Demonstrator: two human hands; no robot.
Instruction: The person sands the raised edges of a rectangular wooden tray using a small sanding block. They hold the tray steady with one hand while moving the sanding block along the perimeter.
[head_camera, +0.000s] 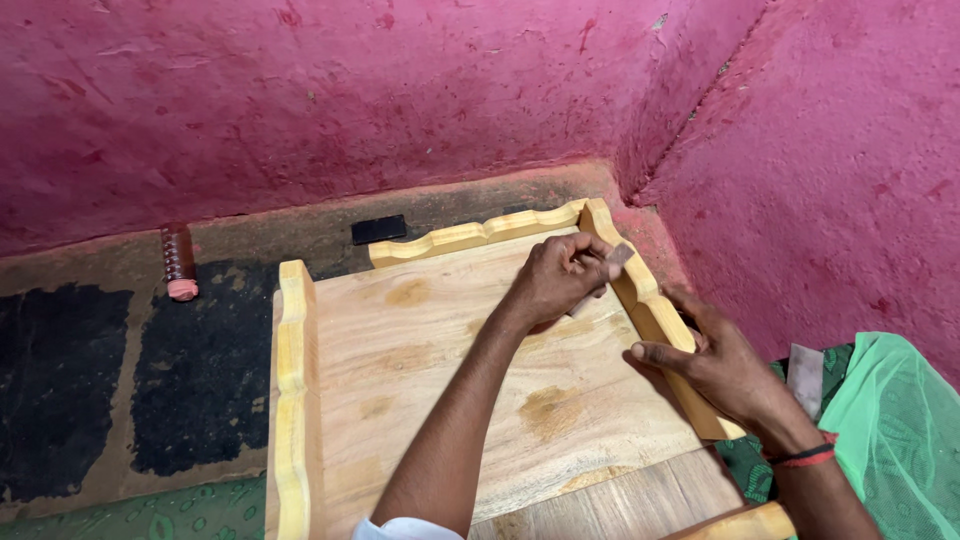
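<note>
From the head camera, we're looking down on a pale wooden tray (420, 350) with scalloped raised rails, lying flat on the floor in the corner of a pink wall (400, 100). The left hand (555, 280) is reaching across the board, fingers curled shut around a small grey scrap of sandpaper (617, 256), and it's pressing that scrap against the inner face of the right-hand rail (650, 310) near the far corner. The right hand (725, 365) is lying on the outside of that same rail, thumb hooking over its top edge, fingers wrapping loosely round the wood. A small brown bottle with a pink cap (179, 262) is lying on the floor well off to the left, and a black flat object (379, 229) is sitting just behind the tray's far rail.
</note>
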